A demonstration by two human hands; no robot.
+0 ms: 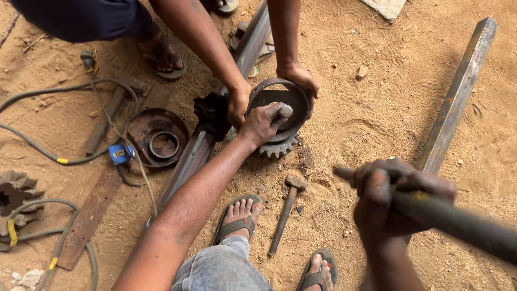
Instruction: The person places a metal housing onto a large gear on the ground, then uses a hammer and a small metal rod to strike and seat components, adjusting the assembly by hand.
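My left hand [261, 124] grips a short metal pin [284, 111] and holds it upright inside a round steel housing [293, 99]. The housing sits on a toothed gear [277, 148] on the sandy ground. Another person crouches opposite and steadies the housing, one hand [238, 103] on its left rim and the other hand [299, 78] on its far rim. My right hand [396, 199] is raised at the lower right, closed around a long dark handle [458, 222] that runs off the right edge; its head is out of view.
A small hammer [285, 213] lies on the sand by my sandalled feet [239, 215]. A long steel beam [196, 153] runs diagonally under the gear. Another steel bar [458, 97] lies at right. A round plate with a ring [159, 139], cables [32, 145] and a rusty flat strip [89, 215] lie at left.
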